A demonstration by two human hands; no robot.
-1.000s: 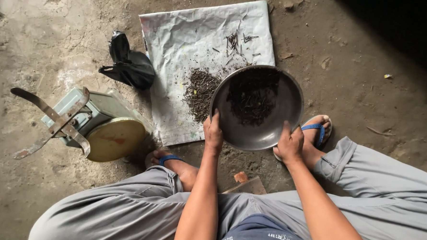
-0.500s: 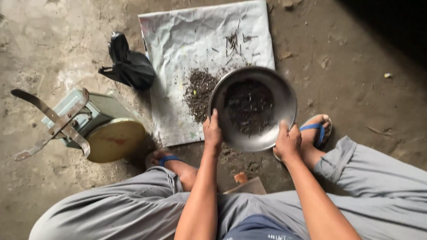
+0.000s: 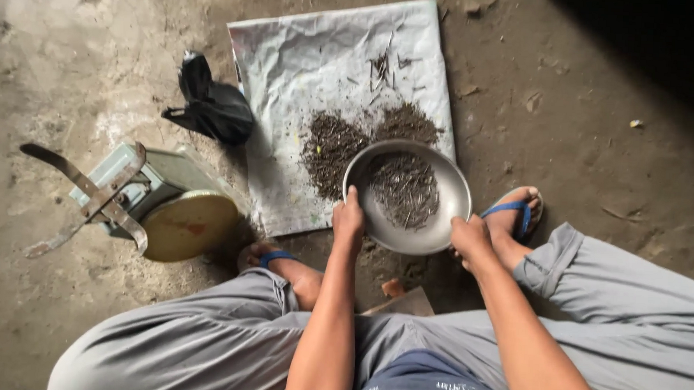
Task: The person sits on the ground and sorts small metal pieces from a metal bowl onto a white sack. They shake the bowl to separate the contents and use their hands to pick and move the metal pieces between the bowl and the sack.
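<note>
I hold a round metal bowl (image 3: pixel 431 230) in both hands over the near edge of a crumpled grey sheet (image 3: pixel 306 68). My left hand (image 3: pixel 348 218) grips its left rim and my right hand (image 3: pixel 470 238) grips its right rim. Inside the bowl lies a heap of small dark nails (image 3: pixel 403 188). On the sheet beyond the bowl sits a dark pile of nails (image 3: pixel 330 143), with a few loose long ones (image 3: pixel 382 68) farther back.
A pale green weighing scale (image 3: pixel 140 198) with a yellowish dial face and a bent metal strap stands on the dirt floor to my left. A black plastic bag (image 3: pixel 210 103) lies behind it. My feet in blue sandals (image 3: pixel 518 214) rest either side of the bowl.
The bowl has come down and nearer to me, and now looks flatter. The nails inside have shifted toward its middle. Both hands kept their grip on the rim.
</note>
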